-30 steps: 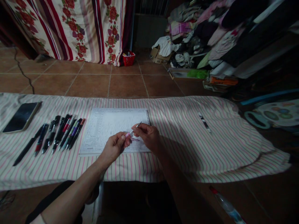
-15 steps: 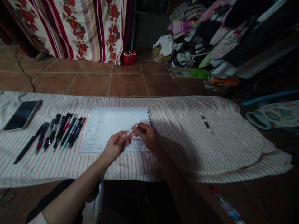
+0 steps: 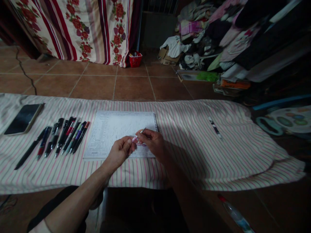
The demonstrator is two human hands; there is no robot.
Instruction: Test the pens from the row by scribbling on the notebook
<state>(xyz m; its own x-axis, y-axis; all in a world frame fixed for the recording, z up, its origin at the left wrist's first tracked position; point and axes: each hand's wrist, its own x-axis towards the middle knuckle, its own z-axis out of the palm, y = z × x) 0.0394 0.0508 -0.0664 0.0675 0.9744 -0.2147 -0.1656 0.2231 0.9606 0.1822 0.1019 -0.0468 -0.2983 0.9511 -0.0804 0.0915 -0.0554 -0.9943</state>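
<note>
Over the spiral notebook [image 3: 121, 124], my left hand [image 3: 120, 149] is closed in a pinch on a slim pink-and-white pen [image 3: 134, 138]. My right hand [image 3: 153, 141] pinches the same pen nearer its other end, and a thin grey tip [image 3: 143, 129] sticks out past the fingers. Below the fingers a pinkish piece [image 3: 141, 145] shows against the page, partly hidden by the right hand. Whether the pen is whole or in parts between the hands is too small to tell.
On the striped cloth [image 3: 184, 123], a row of several pens [image 3: 65, 136] and a phone [image 3: 23, 119] lie to the left. A black-and-white pen [image 3: 214, 127] lies to the right. A bottle [image 3: 236, 213] is on the floor at lower right.
Both hands stay almost in place over the notebook. The right fingers have shifted slightly on the pen, and less of the pinkish piece below them shows.
</note>
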